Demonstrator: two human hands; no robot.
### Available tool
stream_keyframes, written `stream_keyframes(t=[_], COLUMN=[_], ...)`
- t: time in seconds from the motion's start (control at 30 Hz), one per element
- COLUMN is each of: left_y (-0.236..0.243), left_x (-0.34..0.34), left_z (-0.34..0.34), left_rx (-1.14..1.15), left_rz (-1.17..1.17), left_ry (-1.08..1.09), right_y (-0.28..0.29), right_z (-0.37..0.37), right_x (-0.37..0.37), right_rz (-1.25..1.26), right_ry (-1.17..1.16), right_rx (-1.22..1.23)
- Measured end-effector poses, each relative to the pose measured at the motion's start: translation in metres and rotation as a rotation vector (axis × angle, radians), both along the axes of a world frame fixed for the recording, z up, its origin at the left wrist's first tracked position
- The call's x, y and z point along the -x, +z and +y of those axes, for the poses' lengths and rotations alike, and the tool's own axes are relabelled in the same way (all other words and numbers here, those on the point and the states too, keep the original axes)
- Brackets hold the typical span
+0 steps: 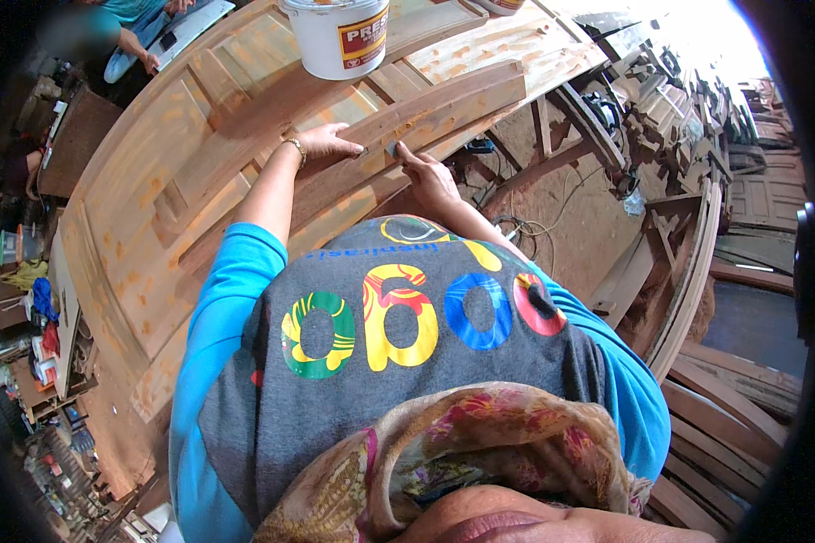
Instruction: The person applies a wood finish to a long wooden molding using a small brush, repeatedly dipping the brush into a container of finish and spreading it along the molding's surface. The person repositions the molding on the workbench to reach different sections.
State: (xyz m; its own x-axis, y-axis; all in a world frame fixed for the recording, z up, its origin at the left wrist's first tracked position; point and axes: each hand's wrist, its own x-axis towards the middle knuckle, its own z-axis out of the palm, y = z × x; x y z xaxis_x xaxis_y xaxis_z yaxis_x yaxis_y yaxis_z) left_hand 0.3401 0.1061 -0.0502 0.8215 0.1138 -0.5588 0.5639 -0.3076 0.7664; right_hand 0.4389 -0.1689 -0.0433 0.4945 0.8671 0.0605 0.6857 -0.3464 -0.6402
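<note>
A long brown wooden board (462, 107) lies slantwise over a large panelled wooden door (136, 235), with putty-coloured smears on its face. My left hand (321, 145), a bracelet at its wrist, rests against the board with thumb and fingers apart. Just to the right, my right hand (430, 179) comes up to the same board with its fingers drawn together. A small greyish bit shows at those fingertips, too small to name. Beyond my hands stands a white plastic bucket (321, 41) with a red and yellow label.
Another person's arm (136, 45) shows at the far left, beside a pale flat board. Wood offcuts (670, 118) pile up at the right, with long curved timbers (715, 443) nearer me. A cable (552, 213) lies on the floor. Cluttered goods (41, 308) fill the left side.
</note>
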Motion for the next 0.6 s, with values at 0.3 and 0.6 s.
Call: stream_keyframes(t=[0.3,0.6], left_y=[-0.013,0.05], left_x=[-0.001,-0.003], left_z=[0.006,-0.02], left_rx=[0.091,0.07], left_rz=[-0.01,0.046], left_ry=[0.007,0.0], right_y=[-0.016,-0.001], right_z=[0.0,0.0], right_x=[-0.005,-0.01], right_rz=[0.0,0.008], right_ry=[-0.031,-0.021], right_rx=[-0.098,-0.03])
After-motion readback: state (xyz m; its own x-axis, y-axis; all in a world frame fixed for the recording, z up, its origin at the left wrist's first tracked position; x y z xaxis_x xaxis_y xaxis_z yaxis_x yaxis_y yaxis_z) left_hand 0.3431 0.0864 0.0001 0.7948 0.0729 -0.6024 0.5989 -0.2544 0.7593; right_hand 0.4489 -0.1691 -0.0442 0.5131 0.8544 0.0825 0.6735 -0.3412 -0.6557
